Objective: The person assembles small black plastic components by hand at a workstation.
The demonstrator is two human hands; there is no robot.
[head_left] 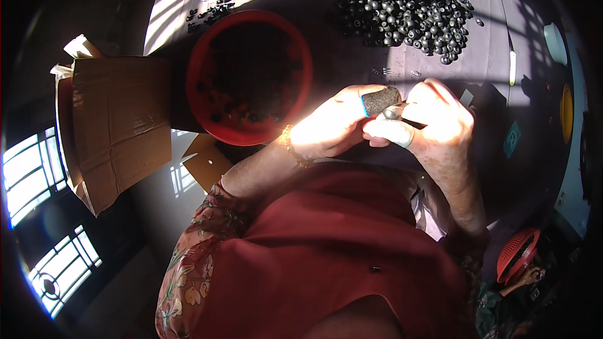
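Lilac cloth (483, 44) underlies a far heap of dark round pieces (414, 9); barred windows (31, 172) glow at left. Left hand (330, 122) and right hand (445, 118) grip a small dark piece (391, 113) together.

There is one held piece (391, 114), one red basin (232, 134).

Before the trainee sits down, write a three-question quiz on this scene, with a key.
1. True or false: the cardboard box stands to the left of the red basin.
2. Which hand wears the black finger cover?
3. The heaped pieces on the table are: A) dark and rounded; B) white and flat; C) red and long.
Key: 1. True. 2. The left hand. 3. A.
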